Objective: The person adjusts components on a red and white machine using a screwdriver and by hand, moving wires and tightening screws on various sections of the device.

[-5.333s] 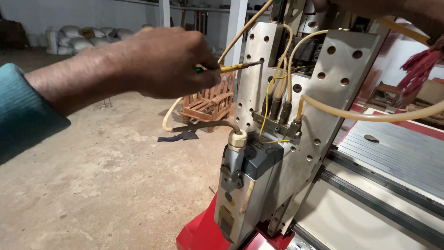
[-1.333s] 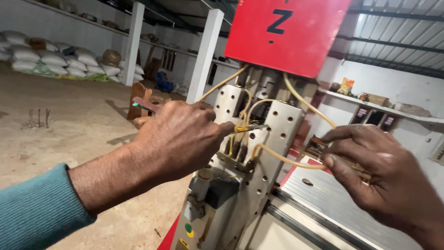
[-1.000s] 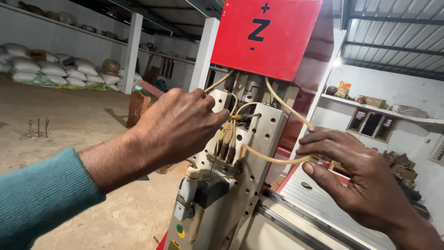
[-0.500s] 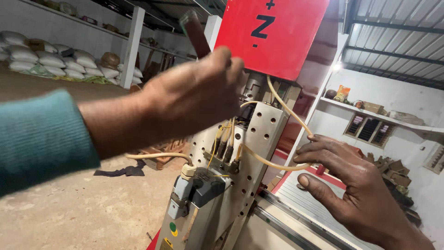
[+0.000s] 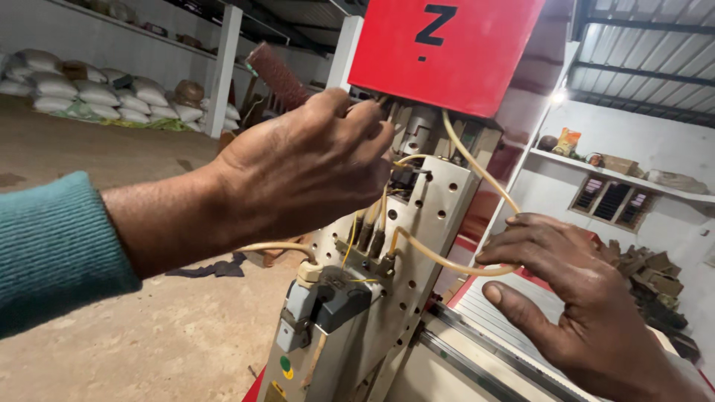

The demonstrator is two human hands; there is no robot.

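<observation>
My left hand is closed round a screwdriver with a dark red ribbed handle. Its fingertips reach up to the fittings just under the red cover of an upright machine head. The blade is hidden behind my fingers. Below them a perforated metal plate carries yellowish tubes and brass fittings. My right hand is to the right of the plate with its fingers spread, fingertips against a yellowish tube, gripping nothing. A grey and dark oiler unit sits at the plate's lower left.
The machine's bed and rail run under my right hand. Filled sacks line the far left wall beside white pillars. A dark rag lies on the dirt floor. A wall shelf and stacked wood scraps are at the right.
My left hand has risen with the screwdriver from the middle fittings to the top of the plate under the red cover. My right hand has let go of the tube and spread its fingers.
</observation>
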